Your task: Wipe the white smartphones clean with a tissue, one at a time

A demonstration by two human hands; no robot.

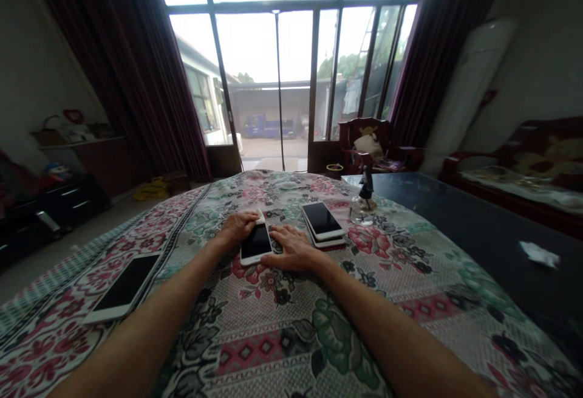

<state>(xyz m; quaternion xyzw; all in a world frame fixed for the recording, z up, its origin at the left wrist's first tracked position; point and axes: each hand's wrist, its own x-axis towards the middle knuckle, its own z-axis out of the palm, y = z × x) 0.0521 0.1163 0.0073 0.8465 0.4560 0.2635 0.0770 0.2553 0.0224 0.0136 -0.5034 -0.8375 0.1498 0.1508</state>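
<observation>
My left hand (237,229) lies over the top left corner of a white smartphone (255,243) with a black screen, and my right hand (291,249) presses its fingertips against the phone's right edge. That phone rests on a floral quilted bedspread (273,337). Just right of my right hand is a small stack of smartphones (322,222), the top one white with a dark screen. Farther left, a larger white smartphone (122,285) lies face up, apart from both hands.
A glass bottle with a dark figure on it (365,200) stands beyond the stack. To the right is a dark tabletop (455,228) holding a white scrap of paper (540,254). Behind are a red wooden armchair (364,143) and a glass door (273,82).
</observation>
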